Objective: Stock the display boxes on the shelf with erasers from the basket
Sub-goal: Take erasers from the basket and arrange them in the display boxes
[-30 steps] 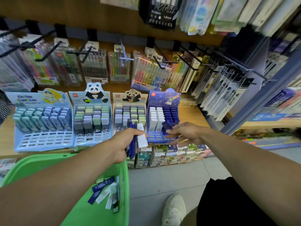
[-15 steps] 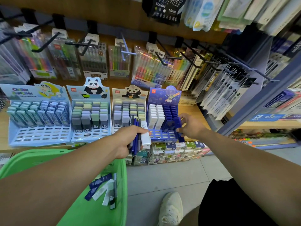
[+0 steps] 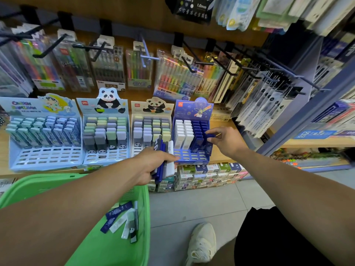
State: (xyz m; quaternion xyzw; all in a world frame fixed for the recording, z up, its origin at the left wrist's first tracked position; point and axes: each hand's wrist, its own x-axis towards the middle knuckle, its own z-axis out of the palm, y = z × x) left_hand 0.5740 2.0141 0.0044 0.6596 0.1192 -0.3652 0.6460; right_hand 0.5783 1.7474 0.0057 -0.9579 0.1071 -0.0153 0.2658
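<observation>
Slim dark-blue sleeved eraser (image 3: pixel 211 135), pinched endwise between right hand (image 3: pixel 227 143) fingertips above blue display box (image 3: pixel 192 157) slots; seemingly light, stiff, slick-wrapped; spares fanned in left hand (image 3: pixel 153 164) grip.

The black pack (image 3: pixel 192 6) hanging at the top says "Colors" and "1.0mm", with a line of Chinese writing under it; a pen pack (image 3: pixel 112 70) on a hook shows "0.5". The light blue display box (image 3: pixel 38 108) on the shelf says "CRAYON" in big bright letters; other words are too small to read.
</observation>
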